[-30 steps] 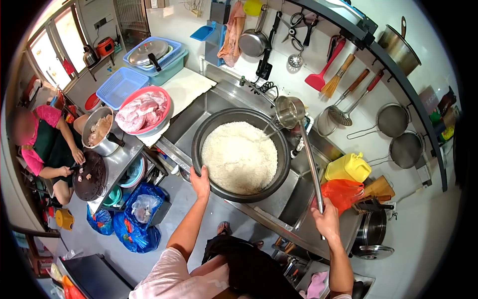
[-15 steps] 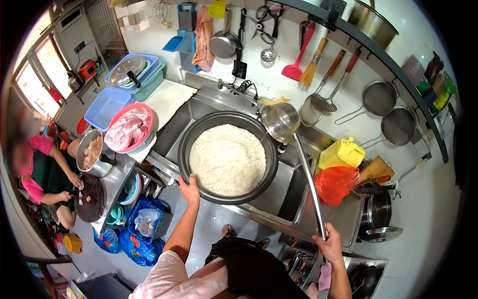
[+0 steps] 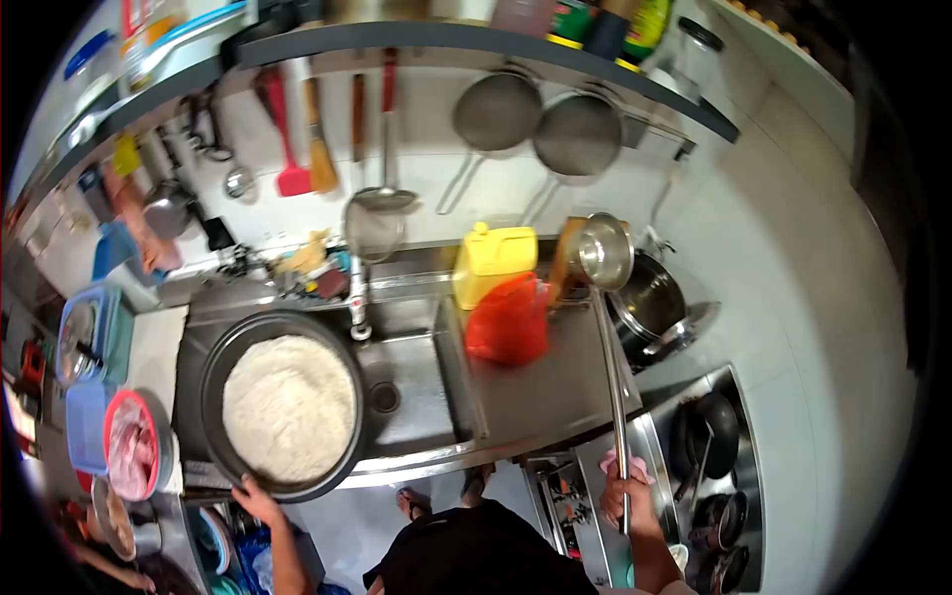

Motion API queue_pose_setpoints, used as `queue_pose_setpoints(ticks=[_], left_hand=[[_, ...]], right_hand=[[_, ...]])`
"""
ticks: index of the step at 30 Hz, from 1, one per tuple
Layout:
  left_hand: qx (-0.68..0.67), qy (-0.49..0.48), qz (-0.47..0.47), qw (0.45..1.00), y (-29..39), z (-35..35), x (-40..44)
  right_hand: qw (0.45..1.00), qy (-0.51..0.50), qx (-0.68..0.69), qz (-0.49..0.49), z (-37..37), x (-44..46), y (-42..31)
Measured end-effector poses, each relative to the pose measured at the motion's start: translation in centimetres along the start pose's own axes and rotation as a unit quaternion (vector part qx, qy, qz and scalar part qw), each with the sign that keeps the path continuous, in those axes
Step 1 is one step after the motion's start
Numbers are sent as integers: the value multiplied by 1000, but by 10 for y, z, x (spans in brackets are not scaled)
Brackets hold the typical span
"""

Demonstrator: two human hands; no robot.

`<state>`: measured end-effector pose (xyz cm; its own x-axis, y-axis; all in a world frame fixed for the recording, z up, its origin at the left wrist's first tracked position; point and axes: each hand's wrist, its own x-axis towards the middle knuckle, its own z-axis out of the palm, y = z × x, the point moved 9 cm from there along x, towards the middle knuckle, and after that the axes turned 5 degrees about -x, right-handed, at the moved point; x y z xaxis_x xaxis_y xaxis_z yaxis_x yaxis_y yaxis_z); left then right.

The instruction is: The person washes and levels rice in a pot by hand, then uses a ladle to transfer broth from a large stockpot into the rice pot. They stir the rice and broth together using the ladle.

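A large black basin (image 3: pixel 211 412) of white rice (image 3: pixel 293 407) rests across the left part of the sink. My left hand (image 3: pixel 260 504) is at its near rim, fingers closed over the edge; part of the grip is hidden. My right hand (image 3: pixel 630 501) is wrapped around the long handle of a steel ladle (image 3: pixel 605 251). The ladle's bowl is up at the right, in front of the wooden boards and above a dark pot (image 3: pixel 650 297). A pink cloth (image 3: pixel 635 466) lies just beyond my right hand.
A yellow jug (image 3: pixel 493 260) and a red plastic bag (image 3: pixel 508 322) stand right of the sink basin (image 3: pixel 402 416). Pans (image 3: pixel 706 436) sit at lower right. A pink bowl of meat (image 3: pixel 132 446) stands at left. Strainers (image 3: pixel 498 111) hang on the wall. Another person's arm shows at lower left.
My view has swung right. The ladle has moved from beside the basin's far right rim to the right, over the dark pot. My left hand stays at the basin's rim.
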<state>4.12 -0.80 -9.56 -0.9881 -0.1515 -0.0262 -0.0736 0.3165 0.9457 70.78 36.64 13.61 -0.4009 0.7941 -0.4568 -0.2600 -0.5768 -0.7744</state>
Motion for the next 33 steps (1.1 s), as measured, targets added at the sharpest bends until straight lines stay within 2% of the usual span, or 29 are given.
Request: queue_pose_setpoints(ticks=[1,3,4,5,7,9,11,13,15,16,17,19,20,23,24,27,28,29,30,31,32,33], left_hand=[[24,13,3,1000,4,-2,-1],[49,49,9,998,9,-5,-2],[90,61,26,994,10,-9,1],[129,76,44,988,18,-10,0],[167,88,16,982,29,-12,-9],[227,128,54,964,31,-17,-1],[224,130,34,965,48,-16,-17],[285,159,-15,945,58,-20,-24],[349,179,-8,920,72,-21,-25],[298,165,49,939,80,-18,-33],[240,155,53,957,83,-17,-40],[123,132,61,982,89,-9,-44],[157,176,62,970,91,-12,-52],[74,40,31,996,81,-10,-76],[78,43,28,996,83,-12,-84],[89,51,17,995,93,-14,-107],[245,-2,107,963,108,-1,-103],[420,-19,217,881,121,11,-107],[538,-5,325,778,129,20,-118],[425,-35,196,883,113,10,-104],[257,-23,55,965,96,-3,-102],[117,32,-64,991,84,-14,-113]], right_hand=[[999,1,32,13,-23,9,3],[996,79,50,-15,-46,30,-11],[993,111,-18,-31,-51,42,-25],[992,115,-6,-55,-66,58,-34],[988,118,18,-102,-104,108,-44],[971,216,8,-100,-139,153,-57],[952,269,-78,-122,-196,217,-74],[909,345,-232,-28,-252,273,-105],[850,469,-240,15,-301,318,-132],[836,461,-297,13,-319,342,-147],[819,452,-354,11,-337,360,-159],[745,433,-508,8,-363,390,-180],[698,418,-581,6,-366,402,-188],[712,364,-593,98,-358,407,-207],[720,371,-565,156,-370,416,-204],[808,311,-437,243,-429,473,-174],[864,305,-328,228,-426,473,-168],[907,296,-214,210,-418,466,-165],[936,282,-96,188,-407,457,-163],[951,263,23,163,-396,449,-162],[961,226,78,142,-385,443,-162],[966,188,133,120,-374,434,-160]])
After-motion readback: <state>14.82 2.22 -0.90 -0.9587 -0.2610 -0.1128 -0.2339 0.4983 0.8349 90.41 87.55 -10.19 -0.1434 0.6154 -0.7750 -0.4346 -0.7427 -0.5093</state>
